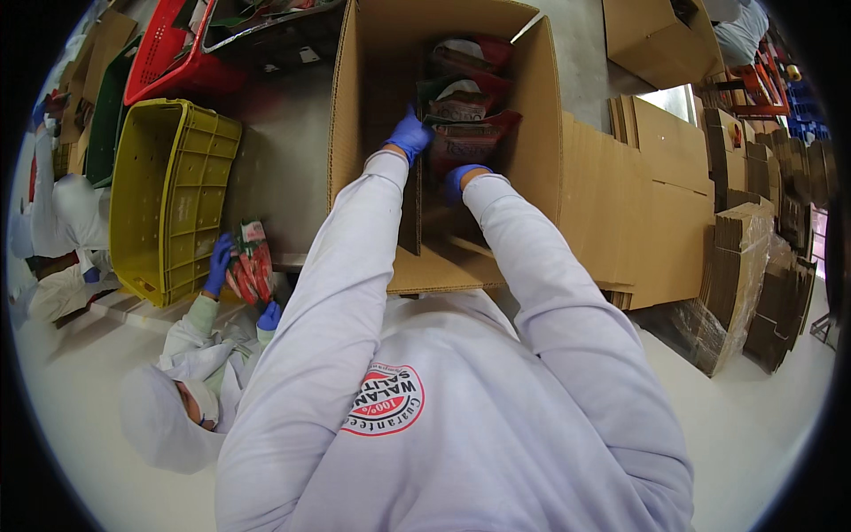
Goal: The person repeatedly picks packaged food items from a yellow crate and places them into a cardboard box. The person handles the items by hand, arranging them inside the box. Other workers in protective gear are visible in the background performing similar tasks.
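Inside an open cardboard box (pixel 532 89), a brown divider (pixel 412 213) runs beside several red and green packages (pixel 470 146) standing in a row. My left hand (pixel 406 135), blue-gloved, is at the divider and the left side of the packages, its fingers partly curled; what they grip is unclear. My right hand (pixel 461 177), also gloved, is against the bottom of the nearest package, its fingers mostly hidden behind it.
A yellow crate (pixel 190 186), red crate (pixel 151 71) and green crate (pixel 111 133) stand left. A co-worker (pixel 177 408) below them handles red packages (pixel 250 266); other workers are farther off. Cardboard sheets (pixel 665 239), wrapped stacks (pixel 727 293) and another box (pixel 656 40) are right.
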A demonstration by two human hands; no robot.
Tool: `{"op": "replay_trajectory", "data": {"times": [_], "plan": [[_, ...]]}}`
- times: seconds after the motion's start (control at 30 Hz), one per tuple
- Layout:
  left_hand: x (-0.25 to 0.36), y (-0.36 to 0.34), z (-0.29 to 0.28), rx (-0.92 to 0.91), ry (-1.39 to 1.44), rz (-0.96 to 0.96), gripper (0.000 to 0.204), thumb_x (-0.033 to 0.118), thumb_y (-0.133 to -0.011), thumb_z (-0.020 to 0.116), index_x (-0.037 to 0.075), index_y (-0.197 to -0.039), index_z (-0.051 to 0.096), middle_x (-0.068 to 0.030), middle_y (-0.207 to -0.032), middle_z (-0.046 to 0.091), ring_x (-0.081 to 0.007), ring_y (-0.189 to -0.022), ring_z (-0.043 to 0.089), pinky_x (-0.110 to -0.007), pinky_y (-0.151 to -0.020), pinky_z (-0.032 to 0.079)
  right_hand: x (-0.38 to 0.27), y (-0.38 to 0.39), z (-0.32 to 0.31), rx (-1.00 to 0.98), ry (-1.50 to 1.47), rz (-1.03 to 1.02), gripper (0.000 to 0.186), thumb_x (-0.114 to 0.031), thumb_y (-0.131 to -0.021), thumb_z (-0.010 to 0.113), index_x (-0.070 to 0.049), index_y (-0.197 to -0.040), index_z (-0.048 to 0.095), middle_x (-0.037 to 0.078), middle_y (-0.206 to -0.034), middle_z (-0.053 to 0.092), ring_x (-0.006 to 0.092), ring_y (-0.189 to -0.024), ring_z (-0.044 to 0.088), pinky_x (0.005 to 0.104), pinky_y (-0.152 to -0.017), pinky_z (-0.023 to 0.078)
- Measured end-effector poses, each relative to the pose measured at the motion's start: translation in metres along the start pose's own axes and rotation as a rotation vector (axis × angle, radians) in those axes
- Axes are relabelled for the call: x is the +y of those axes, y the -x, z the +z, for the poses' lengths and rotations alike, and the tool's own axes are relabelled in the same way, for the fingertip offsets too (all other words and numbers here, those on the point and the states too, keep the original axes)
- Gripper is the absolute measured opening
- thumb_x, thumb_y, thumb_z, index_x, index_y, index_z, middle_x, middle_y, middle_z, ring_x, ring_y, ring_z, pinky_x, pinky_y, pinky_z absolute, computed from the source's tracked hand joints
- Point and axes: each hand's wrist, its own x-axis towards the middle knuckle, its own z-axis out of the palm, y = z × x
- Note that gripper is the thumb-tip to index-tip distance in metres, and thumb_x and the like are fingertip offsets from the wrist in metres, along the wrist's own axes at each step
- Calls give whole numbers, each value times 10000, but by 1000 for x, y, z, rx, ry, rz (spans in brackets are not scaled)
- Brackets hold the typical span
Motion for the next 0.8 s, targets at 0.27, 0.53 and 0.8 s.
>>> {"op": "replay_trajectory", "data": {"times": [0.27,0.53,0.8], "plan": [[105,65,-46,221,159,-193,972,73,-666,575,19,-1415,-42,-277,-1160,526,-337,-1147,489,-344,-925,403,-46,123,-67,129,83,-37,444,-401,-747,594,-105,-1075,640,130,-1138,593,312,-1045,563,407,-891,444],[178,113,-95,195,518,245,608,71,-756,537,-2,-1314,306,-229,-1322,357,-364,-1184,424,-449,-1010,306,-30,195,-77,570,-206,-393,347,-316,-845,525,-77,-1081,612,121,-1096,600,324,-976,575,387,-861,459],[200,229,-217,-378,1812,567,608,218,-840,476,-26,-1354,264,-229,-1435,180,-399,-1342,125,-540,-1089,118,-67,280,-41,393,-1206,-921,399,-249,-889,507,-8,-1208,505,125,-1231,515,221,-1095,518,329,-915,424]]}}
